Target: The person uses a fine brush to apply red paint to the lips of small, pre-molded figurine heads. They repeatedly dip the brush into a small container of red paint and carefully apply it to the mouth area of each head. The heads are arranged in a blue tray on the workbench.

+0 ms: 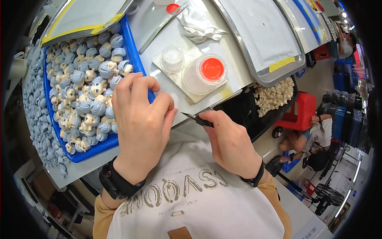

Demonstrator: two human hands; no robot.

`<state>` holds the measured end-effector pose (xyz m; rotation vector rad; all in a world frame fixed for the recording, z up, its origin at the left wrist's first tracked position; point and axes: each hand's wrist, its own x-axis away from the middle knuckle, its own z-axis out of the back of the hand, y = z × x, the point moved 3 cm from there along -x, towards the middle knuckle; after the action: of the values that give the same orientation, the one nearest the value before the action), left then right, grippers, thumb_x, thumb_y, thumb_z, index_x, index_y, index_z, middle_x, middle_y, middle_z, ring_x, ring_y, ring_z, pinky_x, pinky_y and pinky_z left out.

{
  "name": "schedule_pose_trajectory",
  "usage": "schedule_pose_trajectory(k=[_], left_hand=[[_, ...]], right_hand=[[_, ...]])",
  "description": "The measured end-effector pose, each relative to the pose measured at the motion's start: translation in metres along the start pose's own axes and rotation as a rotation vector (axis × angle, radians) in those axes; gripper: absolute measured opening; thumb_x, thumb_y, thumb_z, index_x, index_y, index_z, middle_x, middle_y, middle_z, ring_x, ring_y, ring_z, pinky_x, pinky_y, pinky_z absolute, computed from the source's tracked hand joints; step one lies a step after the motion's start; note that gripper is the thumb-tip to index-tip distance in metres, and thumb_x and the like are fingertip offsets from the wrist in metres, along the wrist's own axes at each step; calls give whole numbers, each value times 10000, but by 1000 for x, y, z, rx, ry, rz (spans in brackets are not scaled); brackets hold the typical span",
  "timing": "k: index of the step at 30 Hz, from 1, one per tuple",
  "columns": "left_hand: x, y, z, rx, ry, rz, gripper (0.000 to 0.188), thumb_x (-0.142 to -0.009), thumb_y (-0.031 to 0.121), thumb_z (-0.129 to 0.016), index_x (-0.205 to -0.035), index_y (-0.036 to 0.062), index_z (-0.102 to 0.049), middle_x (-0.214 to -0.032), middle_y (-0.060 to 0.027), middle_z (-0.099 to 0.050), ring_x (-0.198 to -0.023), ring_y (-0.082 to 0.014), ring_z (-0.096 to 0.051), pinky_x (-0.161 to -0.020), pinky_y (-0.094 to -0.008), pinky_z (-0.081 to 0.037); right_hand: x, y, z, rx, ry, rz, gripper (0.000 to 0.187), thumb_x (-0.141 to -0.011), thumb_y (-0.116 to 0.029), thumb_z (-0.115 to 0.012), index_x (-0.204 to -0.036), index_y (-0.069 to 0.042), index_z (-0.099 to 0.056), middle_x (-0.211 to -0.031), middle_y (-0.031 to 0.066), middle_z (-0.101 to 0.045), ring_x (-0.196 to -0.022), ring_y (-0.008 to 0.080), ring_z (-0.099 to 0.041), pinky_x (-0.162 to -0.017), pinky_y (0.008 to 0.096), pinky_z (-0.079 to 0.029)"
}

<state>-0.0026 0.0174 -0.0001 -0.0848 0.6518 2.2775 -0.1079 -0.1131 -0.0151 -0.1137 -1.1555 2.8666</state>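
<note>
I see the blue tray (140, 63) of small blue-haired figure heads (85, 99) just left of my left hand (139, 123), curled shut on something hidden. My right hand (230, 141) pinches a thin dark tool (197, 118), tip toward the left fingers.

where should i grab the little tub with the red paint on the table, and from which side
Grip the clear round tub by its outer wall, fingers on opposite sides, coming straight down from above. It sits upright and open on the pale mat, so tilting could spill the red paint. Avoid the side facing the smaller clear cup, which sits close.
</note>
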Motion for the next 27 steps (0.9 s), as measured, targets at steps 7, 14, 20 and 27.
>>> schedule_pose_trajectory(k=[7, 14, 20, 27], left_hand=[[-1, -1, -1, -4, 7, -9, 199, -607, 31, -748, -711, 58, -580, -968, -85, -472, -1080, -326, -425, -905, -444, -347], [-1, 0, -1, -10, 7, -4, 190, -611, 35, -748, -707, 62, -587, -967, -82, -474, -1085, -328, -423, -902, -443, -348], [-1, 0, 0, -2, 3, 3, 187, -615, 34, -746, -711, 66, -589, -964, -76, -473, -1092, -326, -420, -904, -443, -347], [-1, -3, 16, 63, 51, 1, 196, -627, 18, -732, -772, 68, -610, -1000, -86, -532, -1085, -336, -446, -911, -435, -360]], right_hand=[[-7, -4, 5, 52, -33, 4, 361, -687, 86, -541, -1036, 1, -504, -834, 120, -513, -676, 289, -588, -563, 361, -474], [-10, -5, 7, 63, -49, 6, 353, -684, 80, -548, -1023, -14, -514, -838, 115, -519, -675, 282, -597, -565, 358, -485], [-12, -6, 6, 80, -77, -15, 345, -681, 78, -550, -1010, -17, -514, -827, 112, -517, -666, 281, -596, -558, 359, -485], [-10, -4, 7, 43, -45, -18, 297, -724, 71, -556, -1008, -2, -508, -824, 125, -527, -676, 296, -593, -563, 357, -486]])
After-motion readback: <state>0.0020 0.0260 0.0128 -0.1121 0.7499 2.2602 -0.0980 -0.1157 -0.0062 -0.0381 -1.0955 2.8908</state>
